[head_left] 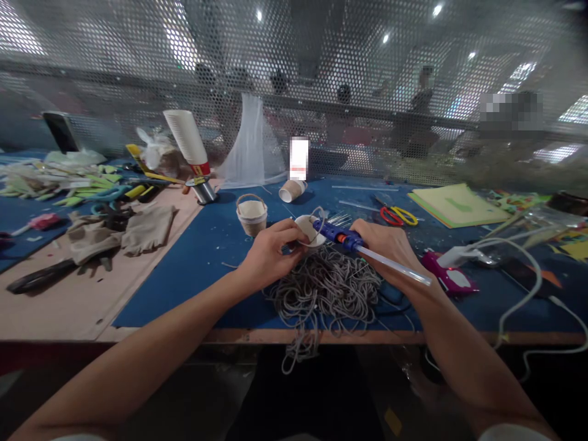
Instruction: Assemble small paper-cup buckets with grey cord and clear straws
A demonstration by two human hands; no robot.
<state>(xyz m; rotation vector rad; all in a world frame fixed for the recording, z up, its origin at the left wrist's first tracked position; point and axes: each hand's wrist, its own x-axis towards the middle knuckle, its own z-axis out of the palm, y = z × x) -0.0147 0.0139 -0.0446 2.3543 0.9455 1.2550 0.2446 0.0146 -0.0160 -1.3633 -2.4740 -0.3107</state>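
Pinched in my left hand [277,248] is a white paper cup [305,228], tipped so that its mouth faces me. My right hand [379,242] grips a blue hot glue gun [337,234] with a clear glue stick jutting from its back. The gun's nozzle is at the cup's rim; whether it touches cannot be made out. A grey cord [320,212] loops up beside the rim. Below both hands lies a tangled heap of grey cord [328,288]. Left of the cup stands a cord-wrapped cup with a handle [252,217].
Behind my hands, another wrapped cup [291,191] lies near a lit phone [299,158]. Scissors [397,215], paper sheets [459,205] and a magenta device with cables [448,272] are on the right. Stacked paper cups [186,138] and gloves [147,229] are on the left.
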